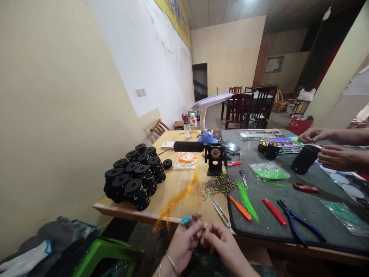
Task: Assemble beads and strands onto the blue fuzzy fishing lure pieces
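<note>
My left hand (187,237), with a teal covering (186,220) on one finger and a bangle at the wrist, is closed in a pinch at the table's front edge. A thin yellowish strand seems to show by its fingertips, too fine to name. Beside it, my right hand (220,240) is also pinched, the fingertips of both hands almost meeting. What either one holds is too small to make out. Just beyond lie thread snips (221,212), a bundle of orange strands (180,198) and a heap of small metallic pieces (220,185).
Stacked black foam spools (134,173) stand at the left. A winding device (215,156) and a desk lamp (206,136) sit mid-table. On the dark mat (245,238) lie pliers (294,221), green strands (247,200) and an orange-handled tool (240,207). Another person's hands (331,154) work at right.
</note>
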### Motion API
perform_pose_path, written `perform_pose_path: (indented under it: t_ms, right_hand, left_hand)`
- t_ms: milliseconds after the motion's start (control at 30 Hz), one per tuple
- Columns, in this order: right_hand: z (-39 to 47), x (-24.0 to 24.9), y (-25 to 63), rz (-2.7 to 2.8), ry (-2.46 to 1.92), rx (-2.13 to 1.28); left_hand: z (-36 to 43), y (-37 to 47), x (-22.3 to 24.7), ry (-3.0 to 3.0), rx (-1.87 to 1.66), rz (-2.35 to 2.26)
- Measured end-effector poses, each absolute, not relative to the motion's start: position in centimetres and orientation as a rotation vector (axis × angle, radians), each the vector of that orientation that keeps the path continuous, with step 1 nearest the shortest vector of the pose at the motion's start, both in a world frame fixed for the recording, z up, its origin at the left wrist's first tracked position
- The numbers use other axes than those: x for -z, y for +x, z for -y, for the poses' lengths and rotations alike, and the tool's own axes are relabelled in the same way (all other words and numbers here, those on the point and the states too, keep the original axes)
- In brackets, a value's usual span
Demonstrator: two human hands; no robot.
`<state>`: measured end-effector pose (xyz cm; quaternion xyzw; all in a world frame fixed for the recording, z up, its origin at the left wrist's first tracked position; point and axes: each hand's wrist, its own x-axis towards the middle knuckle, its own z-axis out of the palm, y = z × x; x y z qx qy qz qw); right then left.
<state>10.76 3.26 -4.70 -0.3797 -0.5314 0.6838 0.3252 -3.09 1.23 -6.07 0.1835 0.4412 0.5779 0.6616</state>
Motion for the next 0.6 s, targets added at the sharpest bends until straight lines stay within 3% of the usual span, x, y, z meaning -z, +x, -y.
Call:
perform_pose_path:
  t_ms: [600]
  right_hand:
    - [-3.5,5.2,10.1,1.398,-1.051,-1.793]
  left_hand:
    - [-1.1,-2.8,5.1,0.446,-1.333,-1.037]
